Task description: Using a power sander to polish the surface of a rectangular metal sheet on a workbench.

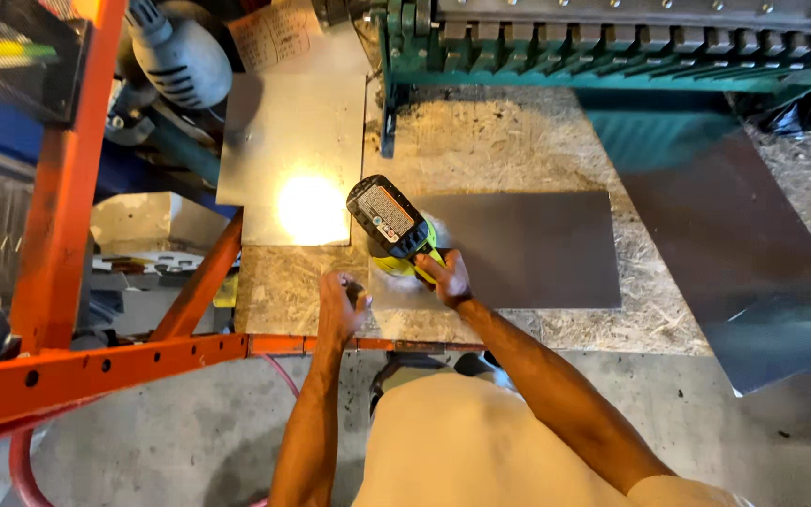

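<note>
Cordless drill [393, 225], bottom-heavy with its battery, stands over the dark metal sheet [518, 249] on the tabletop [481, 141]; right hand [447, 277] grips its handle, the best hold. Left hand [340, 302] is curled closed beside it.

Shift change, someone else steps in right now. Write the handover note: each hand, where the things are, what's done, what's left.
Right hand: gripping the yellow-green cordless power tool, battery end up, nose down on the dark metal sheet.
Left hand: closed, pressing at the sheet's near left corner beside the tool; what it pinches is hidden.
Things: the sheet lies flat on the chipboard bench; a shiny sheet lies to its left, a larger dark one to its right.
Done: no finished work visible on the sheet.
Left: the work at that corner is in hand.
</note>
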